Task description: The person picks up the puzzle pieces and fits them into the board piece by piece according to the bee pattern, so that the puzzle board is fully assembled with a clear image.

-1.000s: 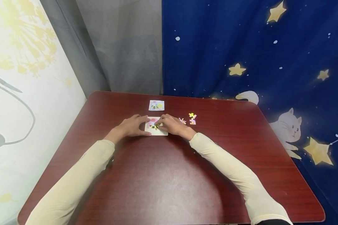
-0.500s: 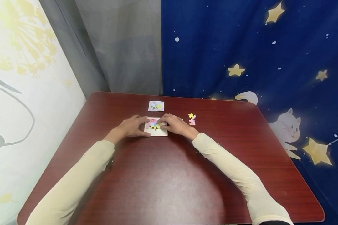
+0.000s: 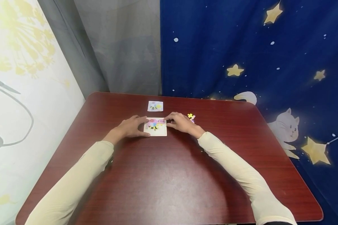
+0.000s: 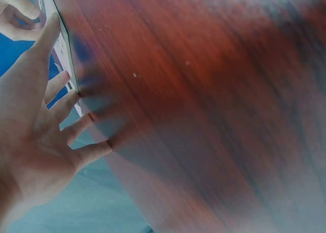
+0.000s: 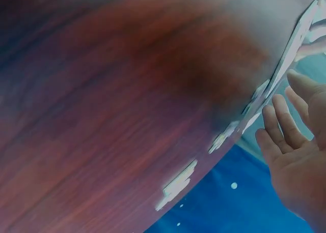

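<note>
A white puzzle board (image 3: 159, 133) lies on the table with a partly assembled bee picture (image 3: 153, 125) along its upper part. My left hand (image 3: 131, 126) spreads around the board's left end, its thumb at the near corner and its index finger at the far one. In the left wrist view, the other fingertips (image 4: 86, 118) touch down beside the board. Just off the board's right edge, my right hand (image 3: 183, 122) hovers with relaxed fingers, thumb and index apart. No piece shows between them. Loose jigsaw pieces (image 3: 190, 116) lie past it, some hidden by the hand.
A small picture card (image 3: 155, 106) with the same bee lies beyond the board. The dark red table (image 3: 157, 178) ends at curtains (image 3: 197, 62) behind and a pale wall on the left. Flat pieces (image 5: 175, 184) show along the table in the right wrist view.
My right hand has drawn back from the board to the right, towards the loose pieces, uncovering more of the bee picture. The left hand has stayed at the board's left end.
</note>
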The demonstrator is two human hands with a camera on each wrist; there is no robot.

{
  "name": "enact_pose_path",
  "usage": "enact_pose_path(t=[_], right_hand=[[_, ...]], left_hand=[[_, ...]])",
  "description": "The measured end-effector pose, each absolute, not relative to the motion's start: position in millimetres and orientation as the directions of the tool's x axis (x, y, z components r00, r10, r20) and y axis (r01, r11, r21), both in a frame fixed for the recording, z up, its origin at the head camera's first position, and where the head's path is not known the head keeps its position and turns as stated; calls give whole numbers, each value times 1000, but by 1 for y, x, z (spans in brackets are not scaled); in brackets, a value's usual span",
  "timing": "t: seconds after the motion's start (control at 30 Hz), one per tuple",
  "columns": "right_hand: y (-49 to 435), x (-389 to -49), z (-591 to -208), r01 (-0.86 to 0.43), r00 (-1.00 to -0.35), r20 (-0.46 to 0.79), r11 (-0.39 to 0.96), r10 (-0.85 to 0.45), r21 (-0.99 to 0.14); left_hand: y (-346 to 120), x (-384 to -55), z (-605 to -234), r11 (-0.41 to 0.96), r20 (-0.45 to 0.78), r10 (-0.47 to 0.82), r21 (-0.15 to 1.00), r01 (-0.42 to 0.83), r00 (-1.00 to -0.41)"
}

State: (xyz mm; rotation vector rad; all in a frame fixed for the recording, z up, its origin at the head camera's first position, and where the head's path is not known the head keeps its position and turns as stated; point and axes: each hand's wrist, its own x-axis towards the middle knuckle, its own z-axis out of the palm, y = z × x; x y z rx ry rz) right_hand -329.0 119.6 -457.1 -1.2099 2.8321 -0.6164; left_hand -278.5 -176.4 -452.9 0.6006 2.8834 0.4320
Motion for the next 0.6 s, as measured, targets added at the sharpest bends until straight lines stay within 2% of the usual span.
enact_pose_path(t=[0.6], right_hand=[[163,-342,-450,-622,-774,144,696,-617,-358]], left_hand=[[-178,-279,-454,874,-97,413,322,365,-905]])
